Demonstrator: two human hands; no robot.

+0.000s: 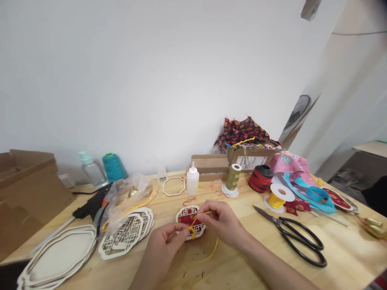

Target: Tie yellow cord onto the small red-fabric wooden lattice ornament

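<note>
A small lattice-cut wooden plaque (pixel 190 211) backed with red patterned fabric lies on the table in front of me. Over its lower edge, my left hand (pixel 169 240) pinches a knotted part of a yellow cord (pixel 212 250). My right hand (pixel 222 222) is closed on the same cord, thumb against fingertips, just above the plaque's right side. From there the cord's loose end loops down onto the wood below my right hand. My fingertips partly cover the knot and the plaque.
Black-handled scissors (pixel 290 233) lie at right, near a yellow cord spool (pixel 279 196). Lattice wooden panels (pixel 121 237) and plain wooden plates (pixel 60 255) are stacked at left by a black glue gun (pixel 90 205). A white glue bottle (pixel 192 181) stands behind the plaque.
</note>
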